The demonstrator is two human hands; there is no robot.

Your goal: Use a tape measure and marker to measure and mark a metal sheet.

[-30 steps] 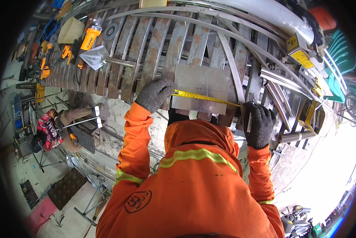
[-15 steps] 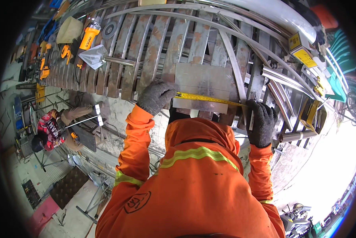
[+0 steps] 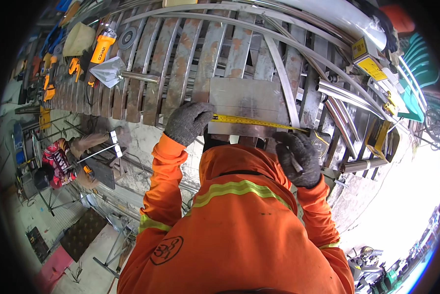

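A thin grey metal plate (image 3: 244,96) lies on the slatted metal bench. Across its near part runs a yellow tape measure (image 3: 244,120), drawn out from left to right. My left hand (image 3: 188,121), in a dark grey glove, is closed on the tape's end at the plate's left edge. The tape's case (image 3: 320,142) rests at the right, partly hidden behind my right glove. My right hand (image 3: 298,159) is gloved too and sits by the plate's near right corner, closed around a thin pale stick (image 3: 296,165), whose kind I cannot make out.
An orange angle grinder (image 3: 101,49), a clear plastic bag (image 3: 108,72) and a grinding disc (image 3: 128,37) lie at the left. Long metal strips (image 3: 282,73) cross the bench. At the right are steel tubes (image 3: 345,95) and a yellow box (image 3: 369,61). Another person (image 3: 61,161) works at the left.
My right hand has let go of the tape case and moved left and nearer, keeping the pale stick. The case now shows on the bench. My left hand still holds the tape's end.
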